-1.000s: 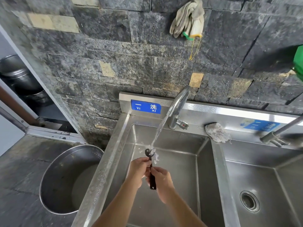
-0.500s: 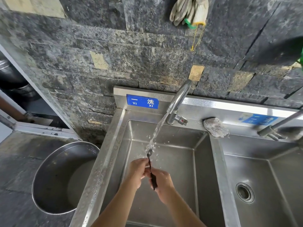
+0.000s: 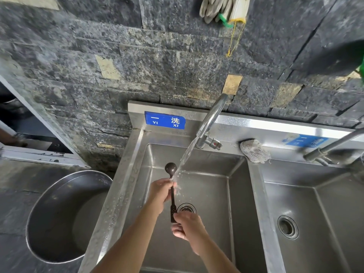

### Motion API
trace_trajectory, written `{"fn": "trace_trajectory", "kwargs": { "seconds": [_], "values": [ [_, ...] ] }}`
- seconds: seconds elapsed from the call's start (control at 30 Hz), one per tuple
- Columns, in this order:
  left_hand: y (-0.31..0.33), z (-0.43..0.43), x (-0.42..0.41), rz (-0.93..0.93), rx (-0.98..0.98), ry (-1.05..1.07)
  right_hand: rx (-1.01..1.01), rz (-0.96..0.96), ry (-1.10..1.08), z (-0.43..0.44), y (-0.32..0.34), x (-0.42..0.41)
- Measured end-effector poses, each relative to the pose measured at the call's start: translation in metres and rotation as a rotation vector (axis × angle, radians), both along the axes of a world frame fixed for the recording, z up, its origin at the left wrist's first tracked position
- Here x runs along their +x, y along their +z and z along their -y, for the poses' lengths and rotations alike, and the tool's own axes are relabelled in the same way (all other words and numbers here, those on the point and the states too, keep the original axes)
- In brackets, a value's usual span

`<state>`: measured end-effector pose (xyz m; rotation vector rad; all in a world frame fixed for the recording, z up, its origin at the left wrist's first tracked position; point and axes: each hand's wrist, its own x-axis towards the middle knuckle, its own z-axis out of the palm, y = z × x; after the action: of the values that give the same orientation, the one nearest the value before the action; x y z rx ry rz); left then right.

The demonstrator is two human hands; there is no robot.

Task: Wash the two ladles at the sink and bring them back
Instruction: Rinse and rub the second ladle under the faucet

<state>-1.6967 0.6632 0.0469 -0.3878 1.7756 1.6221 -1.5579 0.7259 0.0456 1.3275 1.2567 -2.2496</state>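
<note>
I hold one dark ladle (image 3: 173,191) over the left basin of the steel sink (image 3: 254,194), its shaft running nearly along the 12-to-6 o'clock line. My left hand (image 3: 160,194) has its fingers clenched around the upper shaft just below the bowl; my right hand (image 3: 187,226) has its fingers grasping the flat handle end at 6 o'clock. The ladle bowl points toward 12 o'clock and sits just left of the water stream (image 3: 186,156). The stream leaves the curved faucet (image 3: 213,117) at 1 o'clock and strikes the shaft at the top of my left hand, with spray scattering around it. The basin drain (image 3: 186,208) lies beneath the handle, just right of it. A grey scouring pad (image 3: 255,150) rests on the rear ledge at 2 o'clock, near the divider between the two basins. A blue sign (image 3: 165,120) is fixed to the backsplash at 11 o'clock. A large steel pot (image 3: 39,217) stands on the floor at 9 o'clock, beside the sink. Gloves (image 3: 223,9) hang on the stone wall at 12 o'clock. Only one ladle is visible.
</note>
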Motion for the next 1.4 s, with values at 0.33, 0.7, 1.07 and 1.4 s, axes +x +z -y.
{"fn": "trace_trajectory", "kwargs": {
  "seconds": [0.33, 0.7, 1.07, 1.4],
  "values": [
    [0.046, -0.038, -0.079, -0.123, 0.094, 0.012, 0.261, -0.077, -0.077, -0.027, 0.026, -0.062],
    [0.066, -0.055, -0.084, -0.13, 0.177, 0.029, 0.374, -0.164, -0.114, -0.036, 0.044, -0.074],
    [0.022, -0.016, -0.009, 0.001, 0.057, 0.057, 0.444, -0.104, 0.107, -0.005, 0.022, -0.009],
    [0.003, 0.013, 0.039, 0.055, -0.044, 0.094, 0.44, -0.123, 0.162, 0.01, 0.013, 0.045]
  ]
}}
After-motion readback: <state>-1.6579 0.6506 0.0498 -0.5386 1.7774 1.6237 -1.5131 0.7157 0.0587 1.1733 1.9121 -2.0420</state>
